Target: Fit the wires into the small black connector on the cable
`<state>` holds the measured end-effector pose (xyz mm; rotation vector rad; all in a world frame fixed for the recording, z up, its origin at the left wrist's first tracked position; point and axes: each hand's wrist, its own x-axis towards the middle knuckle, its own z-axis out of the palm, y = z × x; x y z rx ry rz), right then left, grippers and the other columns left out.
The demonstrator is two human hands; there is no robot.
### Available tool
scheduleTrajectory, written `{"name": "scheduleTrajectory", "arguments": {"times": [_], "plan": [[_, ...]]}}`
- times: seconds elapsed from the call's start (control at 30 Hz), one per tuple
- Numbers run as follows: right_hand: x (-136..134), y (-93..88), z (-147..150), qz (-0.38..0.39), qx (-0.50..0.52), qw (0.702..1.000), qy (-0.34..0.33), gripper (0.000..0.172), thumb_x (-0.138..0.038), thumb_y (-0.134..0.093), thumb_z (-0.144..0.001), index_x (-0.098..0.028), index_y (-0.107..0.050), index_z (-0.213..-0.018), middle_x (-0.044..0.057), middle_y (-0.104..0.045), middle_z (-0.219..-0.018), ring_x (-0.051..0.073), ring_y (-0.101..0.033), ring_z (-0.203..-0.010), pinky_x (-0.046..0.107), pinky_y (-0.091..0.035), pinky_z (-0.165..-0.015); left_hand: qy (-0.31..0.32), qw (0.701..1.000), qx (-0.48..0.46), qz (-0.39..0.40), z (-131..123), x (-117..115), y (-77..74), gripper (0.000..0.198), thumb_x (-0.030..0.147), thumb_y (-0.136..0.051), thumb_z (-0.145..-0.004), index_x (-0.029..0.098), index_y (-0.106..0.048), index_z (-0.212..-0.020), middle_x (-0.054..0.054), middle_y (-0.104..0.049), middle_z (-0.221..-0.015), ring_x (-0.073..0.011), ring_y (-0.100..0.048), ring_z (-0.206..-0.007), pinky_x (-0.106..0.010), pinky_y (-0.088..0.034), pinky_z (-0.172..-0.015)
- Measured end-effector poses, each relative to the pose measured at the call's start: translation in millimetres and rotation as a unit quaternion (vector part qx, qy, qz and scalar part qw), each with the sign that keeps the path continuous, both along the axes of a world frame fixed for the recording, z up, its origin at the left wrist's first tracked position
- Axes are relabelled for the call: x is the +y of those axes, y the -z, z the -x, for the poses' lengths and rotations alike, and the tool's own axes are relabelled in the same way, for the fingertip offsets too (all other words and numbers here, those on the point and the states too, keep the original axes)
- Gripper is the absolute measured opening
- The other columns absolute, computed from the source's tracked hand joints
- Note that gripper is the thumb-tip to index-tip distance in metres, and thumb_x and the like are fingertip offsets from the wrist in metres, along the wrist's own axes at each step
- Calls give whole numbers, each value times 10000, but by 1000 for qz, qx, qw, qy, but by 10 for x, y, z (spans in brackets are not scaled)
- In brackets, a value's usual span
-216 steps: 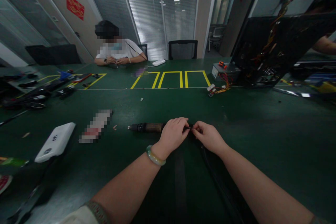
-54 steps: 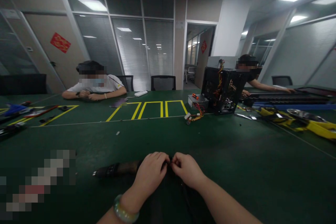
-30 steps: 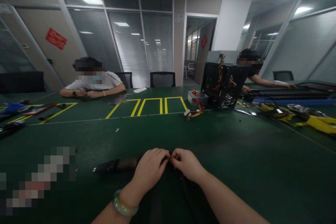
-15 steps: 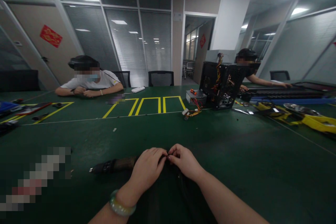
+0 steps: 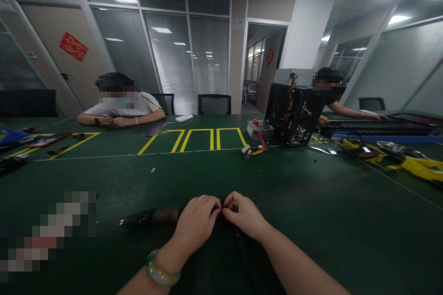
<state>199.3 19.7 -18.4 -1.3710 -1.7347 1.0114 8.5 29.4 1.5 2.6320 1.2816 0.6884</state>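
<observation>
My left hand (image 5: 197, 221), with a bangle (image 5: 162, 271) at its wrist, and my right hand (image 5: 245, 216) meet fingertip to fingertip low in the middle of the view. Thumb and fingers are pinched on both. Whatever sits between them is too small and dark to make out. Beside and partly behind my left hand lies a dark, slim power tool (image 5: 148, 218), seemingly an electric screwdriver, its metal tip facing left. Its rear end is hidden by that hand. A dark cord-like thing (image 5: 244, 249) runs below my right hand towards me.
Across the green table (image 5: 114, 179) stand an open black computer case (image 5: 294, 113) and a power supply (image 5: 259, 130) with loose wires. Yellow tape (image 5: 197, 130) marks the far side. Yellow parts (image 5: 415, 163) lie right, tools (image 5: 51, 143) left. Two people (image 5: 121, 106) sit opposite.
The whole view has shifted slightly to the right. Both hands keep nearly the same pinched pose, and the tool stays beside the left one.
</observation>
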Motion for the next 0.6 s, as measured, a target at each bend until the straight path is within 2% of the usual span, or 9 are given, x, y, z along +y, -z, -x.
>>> {"name": "scheduleTrajectory", "arguments": {"times": [0.37,0.6], "plan": [[-25,-72,0,-5,-51,999,-9,96,-247,-623,-835,-209,-657,-916,-5,-689,-795,140,-620,-694,217,-433,-587,5,1000,10,-6,4,-3,-15,98,183,-500,-921,223,-589,-930,-17,-637,-964,-211,-583,-928,-363,-416,-808],[-34,-86,-9,4,-18,1000,-25,87,-250,-609,-848,-204,-654,-907,-2,-710,-796,152,-662,-724,220,-455,-613,-4,1000,9,-11,4,0,2,93,179,-515,-918,225,-594,-931,-13,-646,-976,-211,-590,-948,-368,-419,-834]]}}
